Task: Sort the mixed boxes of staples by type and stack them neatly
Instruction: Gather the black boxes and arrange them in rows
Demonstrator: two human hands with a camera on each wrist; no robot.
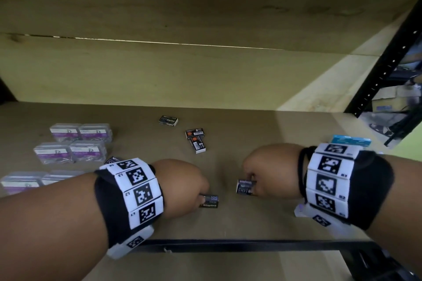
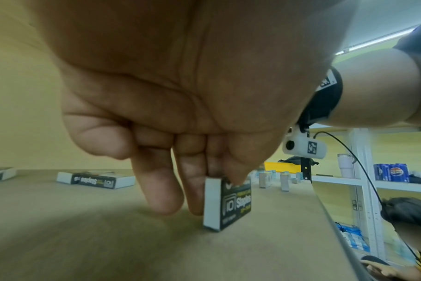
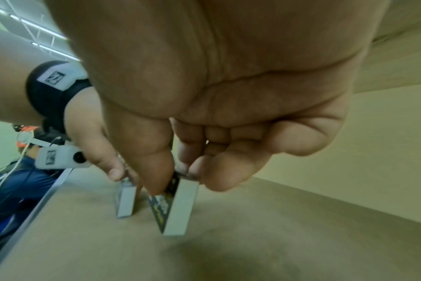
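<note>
Stockroom: metal shelving point(image 1: 386, 70), stocked boxes point(image 2: 353, 238)

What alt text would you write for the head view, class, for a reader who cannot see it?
Each hand pinches a small black staples box on a brown shelf: the left hand holds one box, the right hand another. Three more black boxes lie behind, clear plastic boxes to the left.
</note>
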